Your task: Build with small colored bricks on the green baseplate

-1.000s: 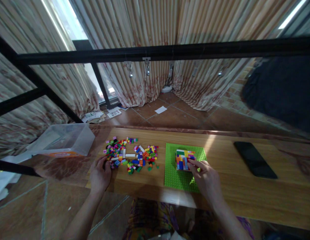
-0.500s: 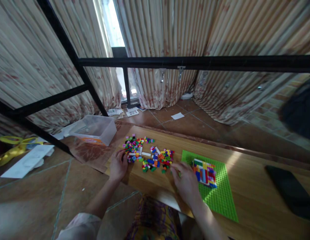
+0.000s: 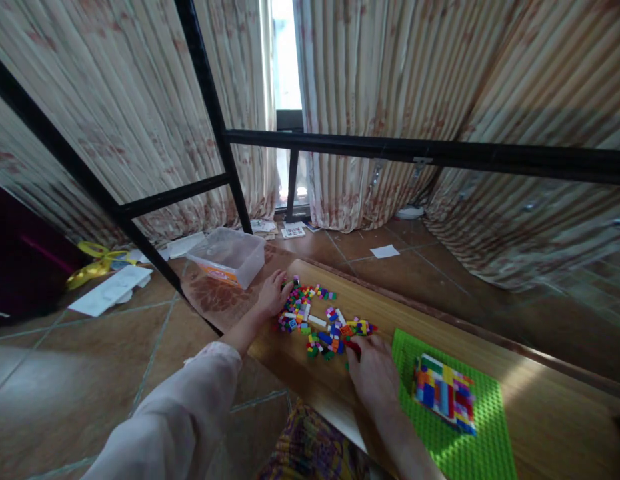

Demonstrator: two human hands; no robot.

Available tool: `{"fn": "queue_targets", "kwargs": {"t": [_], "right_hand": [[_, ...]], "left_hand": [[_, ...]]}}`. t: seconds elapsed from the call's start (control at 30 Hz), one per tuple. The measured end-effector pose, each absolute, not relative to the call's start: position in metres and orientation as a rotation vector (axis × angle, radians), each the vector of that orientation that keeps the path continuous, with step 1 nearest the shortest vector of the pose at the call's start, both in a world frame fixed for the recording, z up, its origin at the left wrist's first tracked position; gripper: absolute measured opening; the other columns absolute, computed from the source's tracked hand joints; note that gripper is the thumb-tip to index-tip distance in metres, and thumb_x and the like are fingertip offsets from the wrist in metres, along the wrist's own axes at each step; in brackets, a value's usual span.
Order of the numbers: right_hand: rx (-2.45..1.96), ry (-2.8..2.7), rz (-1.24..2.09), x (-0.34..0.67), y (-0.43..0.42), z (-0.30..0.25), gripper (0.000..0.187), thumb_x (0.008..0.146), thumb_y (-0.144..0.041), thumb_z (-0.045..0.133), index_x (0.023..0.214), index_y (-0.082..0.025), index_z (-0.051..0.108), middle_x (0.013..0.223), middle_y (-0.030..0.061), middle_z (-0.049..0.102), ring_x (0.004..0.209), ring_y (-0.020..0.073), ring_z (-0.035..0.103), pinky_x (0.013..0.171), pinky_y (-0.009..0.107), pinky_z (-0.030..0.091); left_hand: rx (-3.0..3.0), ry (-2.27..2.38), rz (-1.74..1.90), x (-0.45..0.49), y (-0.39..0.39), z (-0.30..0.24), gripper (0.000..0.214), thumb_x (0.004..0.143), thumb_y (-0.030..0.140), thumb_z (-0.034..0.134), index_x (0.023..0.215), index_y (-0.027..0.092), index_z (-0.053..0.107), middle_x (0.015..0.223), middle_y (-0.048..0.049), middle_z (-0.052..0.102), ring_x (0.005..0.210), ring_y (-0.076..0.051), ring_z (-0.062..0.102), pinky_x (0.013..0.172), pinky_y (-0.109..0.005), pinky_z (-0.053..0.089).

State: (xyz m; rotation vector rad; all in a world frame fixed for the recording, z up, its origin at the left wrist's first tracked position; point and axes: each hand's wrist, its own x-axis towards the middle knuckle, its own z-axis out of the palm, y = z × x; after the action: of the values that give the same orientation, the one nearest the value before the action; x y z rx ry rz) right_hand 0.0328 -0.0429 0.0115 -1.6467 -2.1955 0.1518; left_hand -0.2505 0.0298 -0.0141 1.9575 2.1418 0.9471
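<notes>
A pile of small coloured bricks (image 3: 320, 320) lies on the wooden table (image 3: 540, 427). My left hand (image 3: 273, 296) rests at the pile's left edge, fingers curled against the bricks. My right hand (image 3: 373, 373) sits at the pile's right end with its fingertips on a red brick; the fingers are bent down and what they hold is hidden. To the right, a multicoloured brick block (image 3: 444, 393) stands on a green baseplate (image 3: 460, 447), apart from both hands.
A clear plastic tub (image 3: 227, 255) stands beyond the table's left end. A black metal frame (image 3: 390, 148) crosses in front of the curtains. Papers (image 3: 110, 290) and a yellow ribbon (image 3: 93, 267) lie on the tiled floor at left.
My right hand left the brick block on the baseplate and moved left to the loose pile. The view swung left, so the black phone has gone out of sight.
</notes>
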Motion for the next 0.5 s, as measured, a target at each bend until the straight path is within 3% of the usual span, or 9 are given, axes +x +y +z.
{"fn": "queue_targets", "kwargs": {"t": [0.3,0.5], "right_hand": [[-1.578,-2.152,0.348,0.042,-0.036,0.003,0.017,0.08,-0.021,0.053,0.076,-0.024,0.069,0.082,0.0071,0.062,0.083,0.0227,0.057,0.076,0.034,0.043],[-1.603,-2.18,0.435,0.053,-0.037,0.0,0.025,0.081,-0.017,0.048,0.089,-0.023,0.071,0.089,0.0074,0.065,0.087,0.0218,0.059,0.079,0.033,0.043]], "left_hand": [[2.106,1.916,0.9,-0.229,0.02,-0.023,0.038,0.092,0.039,0.04,0.119,0.017,0.058,0.127,-0.0111,0.057,0.119,-0.022,0.052,0.105,-0.039,0.041],[2.101,1.733,0.966,-0.212,0.0,-0.016,0.039,0.093,0.039,0.039,0.121,0.018,0.057,0.128,-0.0109,0.058,0.12,-0.021,0.053,0.104,-0.038,0.042]]}}
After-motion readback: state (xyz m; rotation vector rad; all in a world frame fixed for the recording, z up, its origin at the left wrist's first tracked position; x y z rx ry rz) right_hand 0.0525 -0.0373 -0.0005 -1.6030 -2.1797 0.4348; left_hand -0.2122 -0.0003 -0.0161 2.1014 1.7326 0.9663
